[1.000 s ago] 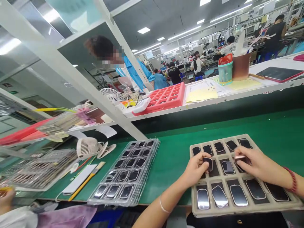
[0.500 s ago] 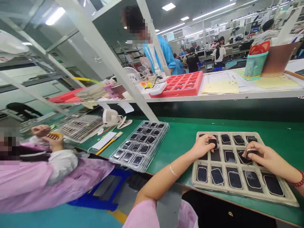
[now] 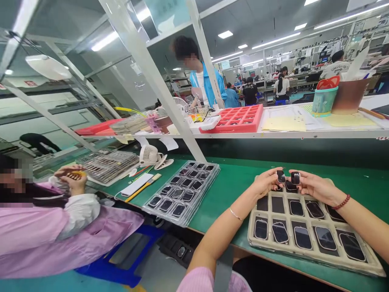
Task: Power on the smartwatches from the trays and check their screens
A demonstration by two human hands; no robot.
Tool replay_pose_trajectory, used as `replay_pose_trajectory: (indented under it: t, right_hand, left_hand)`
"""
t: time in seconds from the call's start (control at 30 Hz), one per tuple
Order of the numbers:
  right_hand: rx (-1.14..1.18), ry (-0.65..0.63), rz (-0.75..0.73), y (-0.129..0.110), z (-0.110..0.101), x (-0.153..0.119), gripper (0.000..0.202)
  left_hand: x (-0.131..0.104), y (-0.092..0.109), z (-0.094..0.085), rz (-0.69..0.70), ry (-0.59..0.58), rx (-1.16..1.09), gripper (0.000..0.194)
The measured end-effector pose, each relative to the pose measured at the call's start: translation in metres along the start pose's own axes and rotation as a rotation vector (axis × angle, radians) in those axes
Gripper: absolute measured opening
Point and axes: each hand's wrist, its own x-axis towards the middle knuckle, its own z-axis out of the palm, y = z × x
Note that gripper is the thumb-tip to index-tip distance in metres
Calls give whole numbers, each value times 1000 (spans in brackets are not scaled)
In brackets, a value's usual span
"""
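Note:
My left hand (image 3: 267,182) pinches a small, dark, rounded-square smartwatch case (image 3: 281,176) above the back of a beige tray (image 3: 253,233). Close beside it, my right hand (image 3: 319,187) grips a second, similar smartwatch case (image 3: 295,177). The two cases are held upright with a narrow gap between them. Beneath, the tray's compartments hold several glossy black watch cases with silver rims, such as one watch case (image 3: 303,237) in the front row. Some middle-row compartments at the left hold no case. My hands and forearms hide part of the back row and the right side.
Left of the tray, stacked clear plastic trays (image 3: 197,206) hold more watch cases. Beyond them lie a yellow brush (image 3: 142,187), a white box (image 3: 136,185) and a small fan (image 3: 148,155). A shelf (image 3: 285,135) carries a red tray (image 3: 258,121) and cups. A co-worker (image 3: 69,227) sits at left.
My right hand has moved left and up from the tray's right side, bringing its case beside the left one. My left hand has lifted slightly rightward. The whole view has shifted a little.

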Motion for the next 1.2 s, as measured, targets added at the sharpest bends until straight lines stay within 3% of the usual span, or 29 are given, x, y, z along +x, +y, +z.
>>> replay_pose_trajectory:
  t: [0.17, 0.33, 0.43, 0.6, 0.83, 1.07, 1.2]
  right_hand:
    - [-41, -51, 22, -3, 0, -3, 45]
    - [-166, 47, 20, -3, 0, 0, 52]
    - [-241, 51, 0, 1, -6, 2, 55]
    - [-360, 103, -66, 3, -12, 4, 48]
    - [-370, 87, -111, -3, -6, 0, 37]
    - [-387, 109, -122, -2, -6, -2, 27]
    - [-460, 68, -115, -3, -4, -5, 29]
  left_hand:
    - [-6, -2, 2, -28, -38, 77, 67]
    - [-3, -4, 4, -2, 28, 126, 50]
    - [8, -2, 7, -1, 88, 236, 52]
    - [19, 1, 13, -5, 121, 333, 52]
    - [2, 1, 16, 29, 115, 415, 37]
    - [0, 4, 16, 32, 134, 415, 28]
    - [0, 3, 16, 42, 128, 406, 35]
